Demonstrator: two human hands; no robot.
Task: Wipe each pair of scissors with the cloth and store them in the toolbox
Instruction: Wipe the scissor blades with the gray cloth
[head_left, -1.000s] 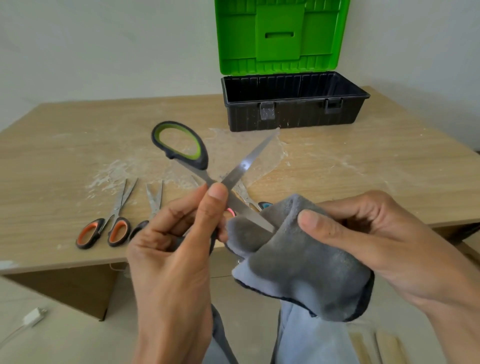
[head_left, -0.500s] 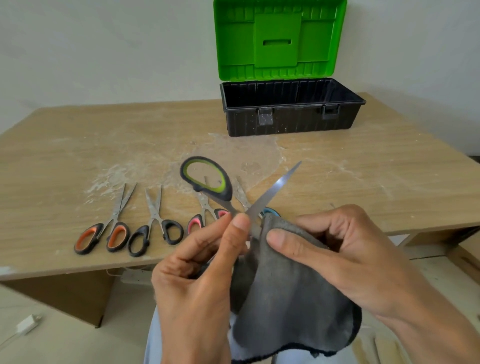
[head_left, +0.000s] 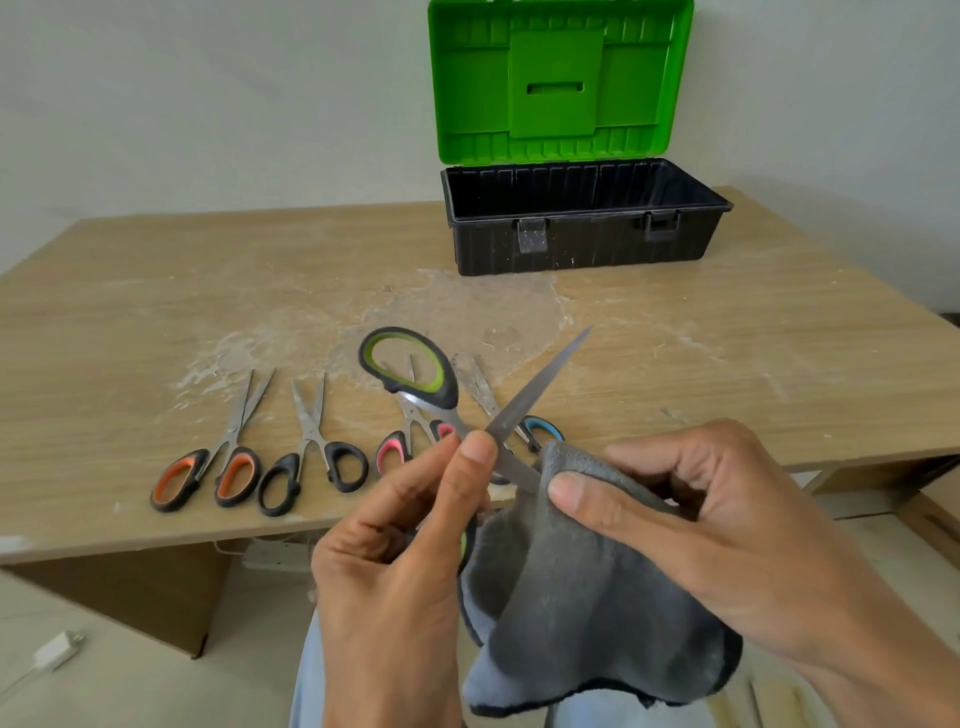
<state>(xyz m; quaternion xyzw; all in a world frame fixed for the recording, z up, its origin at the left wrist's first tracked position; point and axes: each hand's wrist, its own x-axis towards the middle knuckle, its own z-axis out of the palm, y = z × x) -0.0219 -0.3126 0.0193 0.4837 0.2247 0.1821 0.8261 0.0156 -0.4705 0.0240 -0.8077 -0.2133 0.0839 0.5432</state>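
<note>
My left hand holds a pair of green-and-black scissors spread open, above the table's front edge. One blade points up to the right; the other runs into the grey cloth. My right hand pinches that cloth around the lower blade. Several more scissors lie in a row on the table: orange-handled, black-handled, pink-handled and blue-handled, the last two partly hidden behind the held pair. The black toolbox stands open at the back, its green lid upright.
The wooden table has a whitish dusty smear across its middle. A white power strip hangs under the front edge, and a white plug lies on the floor at the left. A wall rises behind the toolbox.
The held scissors and both hands have come lower in view and nearer the table's front edge. My right hand has slid the cloth up the lower blade toward the pivot.
</note>
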